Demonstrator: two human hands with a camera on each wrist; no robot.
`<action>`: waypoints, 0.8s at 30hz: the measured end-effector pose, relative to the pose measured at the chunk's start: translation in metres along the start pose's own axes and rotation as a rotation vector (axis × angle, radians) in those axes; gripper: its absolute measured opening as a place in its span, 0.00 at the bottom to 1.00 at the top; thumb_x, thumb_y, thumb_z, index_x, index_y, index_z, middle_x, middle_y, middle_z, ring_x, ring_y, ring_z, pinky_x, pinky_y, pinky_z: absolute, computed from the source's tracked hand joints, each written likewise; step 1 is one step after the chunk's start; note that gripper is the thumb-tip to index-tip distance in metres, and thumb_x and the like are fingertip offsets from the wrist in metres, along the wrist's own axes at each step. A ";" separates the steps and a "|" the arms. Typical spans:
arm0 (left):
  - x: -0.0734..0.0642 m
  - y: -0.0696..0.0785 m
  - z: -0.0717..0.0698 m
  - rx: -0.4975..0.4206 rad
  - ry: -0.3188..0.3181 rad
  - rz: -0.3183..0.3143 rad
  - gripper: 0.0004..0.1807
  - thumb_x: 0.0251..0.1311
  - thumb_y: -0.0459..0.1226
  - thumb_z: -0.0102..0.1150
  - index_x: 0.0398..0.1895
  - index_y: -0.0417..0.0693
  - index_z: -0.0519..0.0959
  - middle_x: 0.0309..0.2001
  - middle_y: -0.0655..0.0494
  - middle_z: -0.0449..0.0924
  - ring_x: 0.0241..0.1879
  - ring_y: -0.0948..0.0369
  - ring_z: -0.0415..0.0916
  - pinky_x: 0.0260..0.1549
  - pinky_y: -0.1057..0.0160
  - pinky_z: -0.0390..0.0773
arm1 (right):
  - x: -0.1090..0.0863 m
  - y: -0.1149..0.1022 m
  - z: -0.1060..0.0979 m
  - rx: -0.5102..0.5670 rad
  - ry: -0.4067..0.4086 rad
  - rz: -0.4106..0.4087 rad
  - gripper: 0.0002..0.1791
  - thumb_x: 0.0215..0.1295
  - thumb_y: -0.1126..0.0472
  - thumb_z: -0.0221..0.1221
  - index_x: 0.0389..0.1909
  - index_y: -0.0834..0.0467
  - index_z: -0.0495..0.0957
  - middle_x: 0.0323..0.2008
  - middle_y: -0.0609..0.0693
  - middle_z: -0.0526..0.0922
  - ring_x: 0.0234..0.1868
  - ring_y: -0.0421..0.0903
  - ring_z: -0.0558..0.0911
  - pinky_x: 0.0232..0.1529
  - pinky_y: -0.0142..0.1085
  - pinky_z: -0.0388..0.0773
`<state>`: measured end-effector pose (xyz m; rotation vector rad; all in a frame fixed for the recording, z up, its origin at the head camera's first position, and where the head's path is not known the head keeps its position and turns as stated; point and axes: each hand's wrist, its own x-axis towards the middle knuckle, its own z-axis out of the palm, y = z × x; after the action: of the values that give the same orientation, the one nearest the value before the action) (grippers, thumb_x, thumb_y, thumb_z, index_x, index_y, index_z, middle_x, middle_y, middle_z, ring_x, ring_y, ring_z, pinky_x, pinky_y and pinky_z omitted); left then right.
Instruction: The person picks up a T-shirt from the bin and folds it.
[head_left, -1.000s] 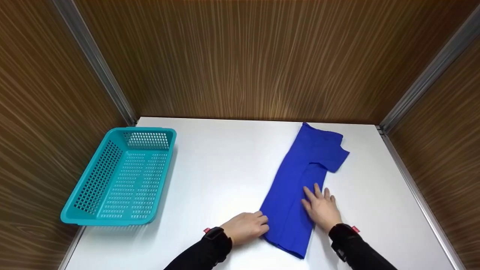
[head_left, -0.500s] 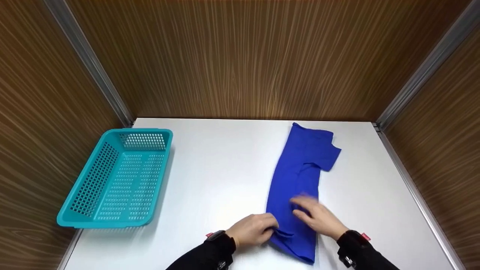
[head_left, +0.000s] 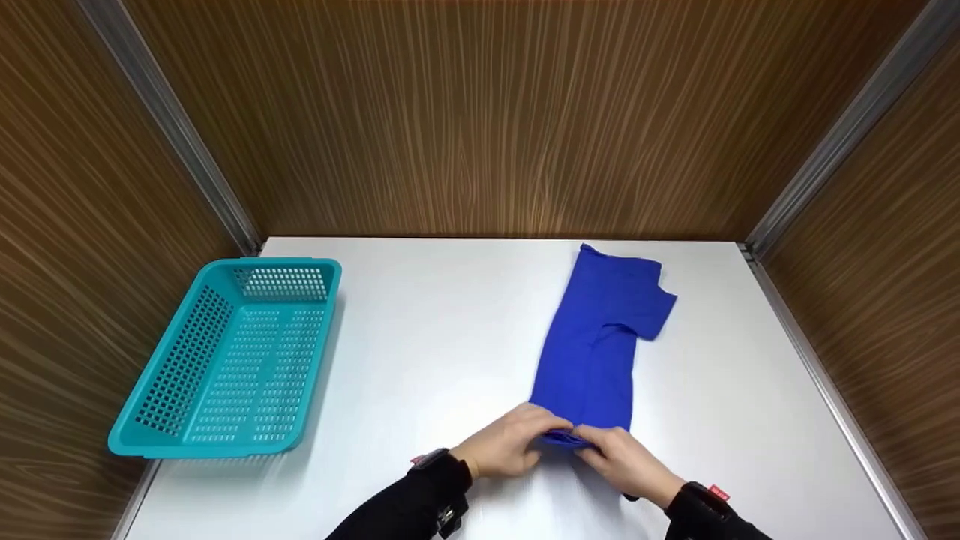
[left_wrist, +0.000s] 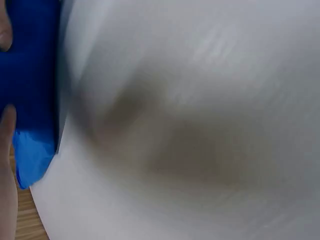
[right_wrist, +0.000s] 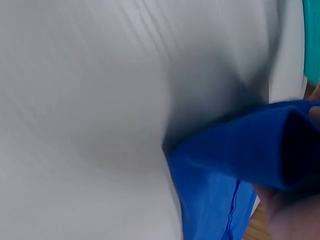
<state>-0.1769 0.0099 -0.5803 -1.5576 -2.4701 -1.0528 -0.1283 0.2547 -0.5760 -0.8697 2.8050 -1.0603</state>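
Note:
A blue short-sleeved shirt (head_left: 592, 345) lies folded lengthwise on the white table, its sleeve sticking out at the far right. Its near end is lifted and doubled over. My left hand (head_left: 506, 442) pinches that end at its left side, and my right hand (head_left: 624, 459) grips it at the right, close by. In the left wrist view, the blue cloth (left_wrist: 32, 75) fills the left edge with parts of fingers on it. The right wrist view shows the raised end of the shirt (right_wrist: 235, 145) as a curled fold; the fingertips are partly hidden by cloth.
A turquoise perforated basket (head_left: 319, 360) stands on the left side of the white table (head_left: 427, 322). Wood-grain panels (head_left: 480, 120) rise at the back and both sides, with metal strips along their corners.
The shirt's near end has gone from lying flat to being lifted and folded away from me. My right hand has moved from the shirt's right side down to that end, beside my left.

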 end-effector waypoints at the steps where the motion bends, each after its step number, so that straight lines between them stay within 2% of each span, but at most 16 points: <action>1: 0.001 -0.001 0.001 0.043 0.008 -0.005 0.22 0.54 0.27 0.65 0.55 0.45 0.81 0.49 0.54 0.85 0.53 0.59 0.79 0.59 0.67 0.74 | 0.000 0.003 -0.003 0.029 -0.017 0.010 0.07 0.67 0.69 0.62 0.38 0.52 0.81 0.31 0.42 0.83 0.30 0.33 0.75 0.30 0.32 0.76; 3: 0.004 -0.002 0.003 0.083 0.025 -0.062 0.14 0.57 0.29 0.66 0.47 0.47 0.82 0.43 0.57 0.86 0.47 0.60 0.81 0.55 0.67 0.76 | 0.000 0.008 -0.009 0.076 -0.065 0.032 0.07 0.67 0.67 0.62 0.42 0.52 0.83 0.33 0.42 0.84 0.32 0.32 0.76 0.32 0.32 0.77; 5: 0.005 -0.001 0.003 0.051 0.024 -0.156 0.08 0.61 0.29 0.63 0.41 0.49 0.80 0.36 0.58 0.85 0.39 0.63 0.81 0.46 0.69 0.78 | -0.001 0.013 -0.015 0.105 -0.129 0.071 0.07 0.67 0.66 0.63 0.42 0.52 0.82 0.33 0.40 0.82 0.32 0.32 0.76 0.32 0.32 0.76; 7: 0.004 -0.001 0.002 -0.013 0.005 -0.238 0.07 0.64 0.30 0.60 0.40 0.50 0.77 0.32 0.59 0.83 0.32 0.66 0.78 0.38 0.71 0.77 | -0.004 0.019 -0.022 0.129 -0.184 0.109 0.06 0.66 0.65 0.64 0.41 0.52 0.80 0.32 0.40 0.79 0.32 0.33 0.75 0.33 0.32 0.75; 10: 0.002 0.001 -0.001 -0.072 -0.028 -0.327 0.06 0.68 0.31 0.57 0.42 0.52 0.74 0.27 0.59 0.79 0.27 0.67 0.71 0.29 0.71 0.73 | -0.010 0.028 -0.032 0.145 -0.211 0.156 0.05 0.66 0.64 0.64 0.39 0.52 0.80 0.32 0.40 0.79 0.33 0.33 0.75 0.35 0.32 0.75; 15: 0.001 0.003 -0.007 -0.140 -0.049 -0.369 0.02 0.73 0.36 0.54 0.44 0.52 0.71 0.26 0.64 0.73 0.26 0.67 0.67 0.27 0.71 0.67 | -0.016 0.038 -0.045 0.251 -0.145 0.329 0.03 0.69 0.60 0.63 0.41 0.53 0.83 0.36 0.44 0.82 0.37 0.37 0.77 0.41 0.31 0.75; 18: 0.000 0.003 -0.011 -0.222 -0.057 -0.390 0.02 0.75 0.38 0.53 0.43 0.52 0.71 0.25 0.66 0.69 0.25 0.68 0.66 0.27 0.72 0.66 | -0.018 0.039 -0.048 0.326 -0.102 0.412 0.05 0.70 0.59 0.63 0.43 0.55 0.81 0.37 0.46 0.81 0.39 0.39 0.77 0.41 0.31 0.74; 22: -0.002 0.004 -0.016 -0.361 -0.056 -0.441 0.03 0.75 0.40 0.53 0.43 0.52 0.71 0.27 0.66 0.71 0.27 0.69 0.68 0.29 0.71 0.69 | -0.016 0.036 -0.044 0.334 -0.043 0.394 0.06 0.73 0.58 0.60 0.45 0.56 0.79 0.37 0.46 0.80 0.39 0.39 0.77 0.41 0.31 0.73; 24: -0.004 0.005 -0.018 -0.435 -0.069 -0.463 0.03 0.76 0.41 0.52 0.45 0.53 0.72 0.30 0.64 0.74 0.27 0.69 0.71 0.29 0.70 0.73 | -0.015 0.035 -0.041 0.327 -0.047 0.372 0.08 0.75 0.55 0.58 0.45 0.56 0.77 0.37 0.46 0.78 0.40 0.39 0.76 0.42 0.31 0.72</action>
<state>-0.1770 -0.0022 -0.5651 -1.1183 -2.8717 -1.7257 -0.1413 0.3089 -0.5685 -0.3206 2.5077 -1.3489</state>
